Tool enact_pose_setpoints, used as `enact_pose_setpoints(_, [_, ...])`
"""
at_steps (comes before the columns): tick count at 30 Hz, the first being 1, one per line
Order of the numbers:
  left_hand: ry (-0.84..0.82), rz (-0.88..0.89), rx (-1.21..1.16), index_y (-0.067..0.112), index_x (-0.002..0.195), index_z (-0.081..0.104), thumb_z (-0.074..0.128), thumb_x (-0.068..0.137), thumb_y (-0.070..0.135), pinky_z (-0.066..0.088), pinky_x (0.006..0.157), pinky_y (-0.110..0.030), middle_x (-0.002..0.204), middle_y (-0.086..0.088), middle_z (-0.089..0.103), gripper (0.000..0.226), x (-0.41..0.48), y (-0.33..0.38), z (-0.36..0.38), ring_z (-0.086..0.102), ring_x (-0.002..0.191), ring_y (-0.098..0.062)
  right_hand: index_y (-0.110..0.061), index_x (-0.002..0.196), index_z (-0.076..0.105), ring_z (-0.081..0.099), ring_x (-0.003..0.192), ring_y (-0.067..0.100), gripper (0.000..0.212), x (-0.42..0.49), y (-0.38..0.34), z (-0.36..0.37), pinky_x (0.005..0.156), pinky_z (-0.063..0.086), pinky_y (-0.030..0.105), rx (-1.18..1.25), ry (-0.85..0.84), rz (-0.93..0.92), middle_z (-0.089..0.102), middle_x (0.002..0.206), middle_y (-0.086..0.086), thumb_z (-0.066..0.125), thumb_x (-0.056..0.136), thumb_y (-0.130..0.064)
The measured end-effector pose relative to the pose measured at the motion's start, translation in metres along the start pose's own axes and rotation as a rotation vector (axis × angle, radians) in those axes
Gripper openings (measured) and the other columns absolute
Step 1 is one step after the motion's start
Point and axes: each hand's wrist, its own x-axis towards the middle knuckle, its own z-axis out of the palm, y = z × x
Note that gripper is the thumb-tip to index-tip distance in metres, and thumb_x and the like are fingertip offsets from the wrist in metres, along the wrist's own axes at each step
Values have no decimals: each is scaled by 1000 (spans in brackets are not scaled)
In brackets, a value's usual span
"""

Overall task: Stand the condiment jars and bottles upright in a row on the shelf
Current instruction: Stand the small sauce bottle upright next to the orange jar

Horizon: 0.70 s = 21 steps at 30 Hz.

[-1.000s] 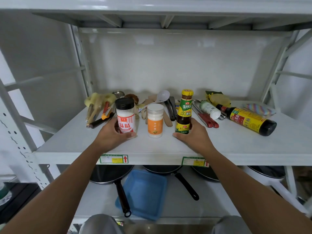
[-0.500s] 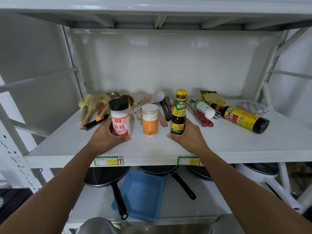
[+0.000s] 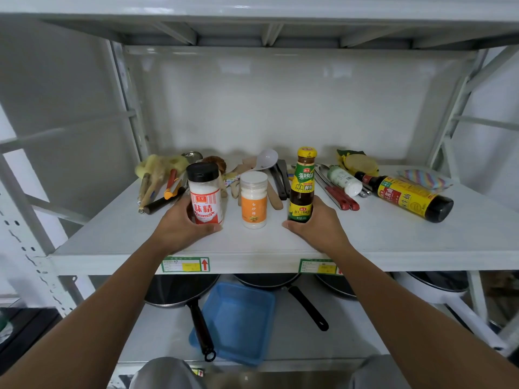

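Three containers stand upright in a row on the white shelf (image 3: 379,240). My left hand (image 3: 182,228) grips the red-labelled jar with a black lid (image 3: 205,195). An orange-labelled jar with a white lid (image 3: 254,199) stands free in the middle. My right hand (image 3: 317,228) holds the base of the dark sauce bottle with a yellow cap (image 3: 302,183). At the right, a large dark bottle with a yellow label (image 3: 407,198) lies on its side. A small white bottle (image 3: 344,181) also lies flat behind it.
Kitchen utensils lie along the back: brushes and tools (image 3: 160,181) at the left, spoons and spatulas (image 3: 269,169) in the middle, red-handled cutlery (image 3: 341,199), sponges and a striped cloth (image 3: 424,179) at the right. The lower shelf holds pans (image 3: 179,293) and a blue tray (image 3: 238,321).
Both hands stay on their containers. The view has shifted slightly; the jar and sauce bottle sit a little closer to the front edge, still upright.
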Motion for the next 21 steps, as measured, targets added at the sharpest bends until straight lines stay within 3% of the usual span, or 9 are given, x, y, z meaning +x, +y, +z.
enact_pose_setpoints(7, [-6, -5, 11, 26, 151, 45, 93, 69, 50, 48, 102, -36, 147, 1, 60, 98, 1, -1, 1, 59, 128, -21, -23, 132, 54, 65, 110, 18, 75, -1, 1, 1, 97, 54, 42, 2, 4, 5, 69, 123, -3, 90, 71, -46])
enact_pose_setpoints(14, [-10, 1, 16, 28, 149, 46, 93, 68, 52, 48, 97, -30, 144, 3, 62, 97, 1, -1, 1, 58, 117, -12, -24, 133, 52, 64, 111, 18, 75, 0, 1, 0, 98, 54, 41, 10, 5, 4, 68, 124, -3, 90, 72, -45])
enact_pose_setpoints(21, [-15, -18, 31, 28, 152, 44, 91, 66, 57, 49, 105, -38, 148, 3, 60, 102, 0, -2, 0, 59, 131, -21, -23, 134, 53, 62, 104, 13, 75, -1, 1, 0, 92, 52, 34, 30, 11, -13, 68, 124, -3, 90, 72, -44])
